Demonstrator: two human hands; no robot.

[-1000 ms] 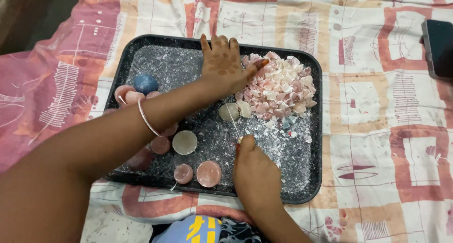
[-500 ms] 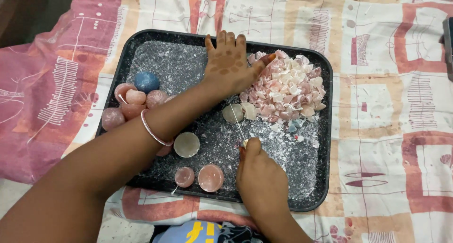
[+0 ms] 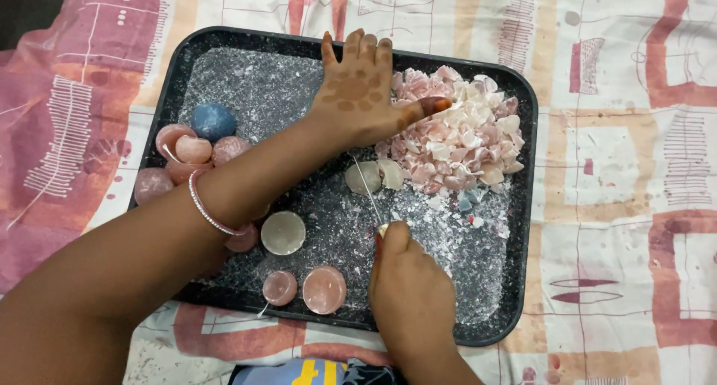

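A tray (image 3: 172, 79) lies on a patterned cloth (image 3: 635, 168). In it, a heap of wax chips (image 3: 467, 142) fills the far right, whole round candles (image 3: 194, 150) cluster at left, and two more candles (image 3: 306, 288) sit near the front edge

One black tray (image 3: 523, 228) is seen on one patterned cloth (image 3: 627, 168). Two hands are counted: left (image 3: 358, 97), right (image 3: 407, 288). One blue candle (image 3: 213, 121) is noted. About eight pink candles (image 3: 323, 289) are counted, some part hidden by the arm. One whitish candle (image 3: 282, 233) is logged. One heap of chips (image 3: 463, 142) is recorded. One blade (image 3: 367, 189) is seen, and one bangle (image 3: 205, 209).
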